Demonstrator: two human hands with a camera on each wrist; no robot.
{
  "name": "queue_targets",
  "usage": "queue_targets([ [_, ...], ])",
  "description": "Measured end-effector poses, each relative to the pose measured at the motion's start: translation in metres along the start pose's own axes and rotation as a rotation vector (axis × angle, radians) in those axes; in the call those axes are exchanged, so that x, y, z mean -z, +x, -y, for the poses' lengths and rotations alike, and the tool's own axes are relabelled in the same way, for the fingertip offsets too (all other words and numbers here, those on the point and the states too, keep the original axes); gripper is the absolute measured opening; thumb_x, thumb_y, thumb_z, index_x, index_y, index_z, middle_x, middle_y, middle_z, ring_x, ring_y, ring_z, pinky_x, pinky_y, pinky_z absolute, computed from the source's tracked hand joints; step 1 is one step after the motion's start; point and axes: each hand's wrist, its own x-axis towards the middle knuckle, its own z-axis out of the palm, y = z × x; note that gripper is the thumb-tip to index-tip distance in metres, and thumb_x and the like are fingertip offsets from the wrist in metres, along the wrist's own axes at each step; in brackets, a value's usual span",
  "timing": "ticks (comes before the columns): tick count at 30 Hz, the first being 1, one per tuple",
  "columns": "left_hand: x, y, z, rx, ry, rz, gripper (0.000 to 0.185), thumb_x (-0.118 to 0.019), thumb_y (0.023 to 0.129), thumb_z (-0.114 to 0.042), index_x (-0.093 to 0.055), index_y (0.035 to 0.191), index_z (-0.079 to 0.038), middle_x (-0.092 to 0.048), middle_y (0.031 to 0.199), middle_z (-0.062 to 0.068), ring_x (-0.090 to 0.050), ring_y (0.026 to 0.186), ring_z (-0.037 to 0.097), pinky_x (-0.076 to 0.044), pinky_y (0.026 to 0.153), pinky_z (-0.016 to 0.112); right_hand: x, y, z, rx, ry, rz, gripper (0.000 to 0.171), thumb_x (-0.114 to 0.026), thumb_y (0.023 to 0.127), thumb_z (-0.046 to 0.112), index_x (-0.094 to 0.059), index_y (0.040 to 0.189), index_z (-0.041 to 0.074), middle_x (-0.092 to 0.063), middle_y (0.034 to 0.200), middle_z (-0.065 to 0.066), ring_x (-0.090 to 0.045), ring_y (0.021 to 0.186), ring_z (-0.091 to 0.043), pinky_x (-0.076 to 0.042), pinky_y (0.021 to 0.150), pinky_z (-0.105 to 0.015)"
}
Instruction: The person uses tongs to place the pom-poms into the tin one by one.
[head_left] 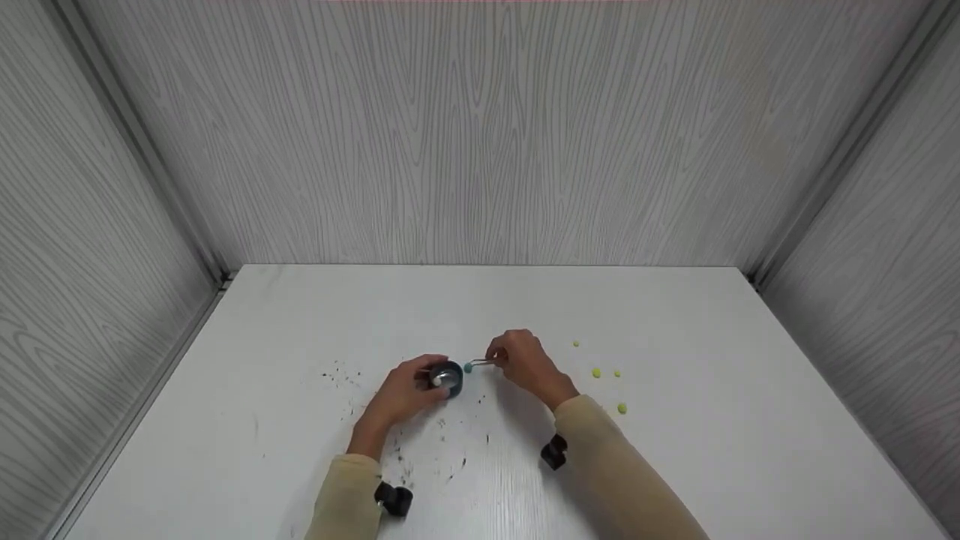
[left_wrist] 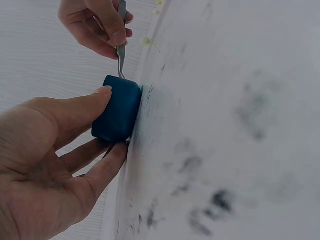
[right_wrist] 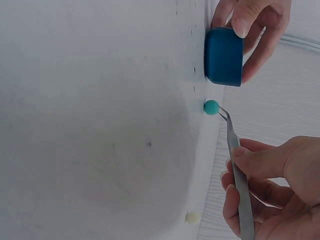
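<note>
My left hand (head_left: 409,391) grips a small dark-blue round cup (head_left: 448,378) that stands on the white table (head_left: 675,315); the thumb and fingers curl round its wall (left_wrist: 117,107). My right hand (head_left: 525,360) pinches metal tweezers (right_wrist: 235,165), whose tips hold a small teal ball (right_wrist: 211,107) just beside the cup (right_wrist: 223,56). In the head view the ball (head_left: 468,367) sits right of the cup's rim, close to the table.
Several small yellow-green balls (head_left: 596,373) lie on the table to the right of my right hand. Dark specks (head_left: 341,375) are scattered on the table left of and in front of the cup. Grey panelled walls (head_left: 480,135) close in the back and both sides.
</note>
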Motion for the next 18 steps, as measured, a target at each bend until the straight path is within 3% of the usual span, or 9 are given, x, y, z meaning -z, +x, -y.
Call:
queue_targets([
  [10, 0.001, 0.0, 0.0, 0.006, 0.013, 0.003, 0.053, -0.076, 0.091, -0.01, -0.06, 0.142, -0.009, -0.063, 0.142, 0.019, -0.062, 0.129, 0.04, -0.048, 0.111, 0.057, 0.008, 0.0, 0.003, -0.041, 0.027, 0.0, 0.018, -0.07, 0.093, -0.005, -0.083, 0.098, 0.006, -0.077, 0.095, -0.01, -0.064, 0.084, -0.018, -0.06, 0.079, -0.037],
  [18, 0.001, 0.0, -0.001, 0.013, 0.011, 0.008, 0.052, -0.076, 0.091, -0.01, -0.061, 0.142, -0.009, -0.063, 0.142, 0.018, -0.06, 0.131, 0.04, -0.048, 0.112, 0.057, 0.017, -0.002, 0.022, 0.075, 0.06, -0.027, 0.018, -0.07, 0.092, -0.006, -0.082, 0.098, 0.006, -0.073, 0.09, -0.011, -0.063, 0.081, -0.017, -0.059, 0.075, -0.036],
])
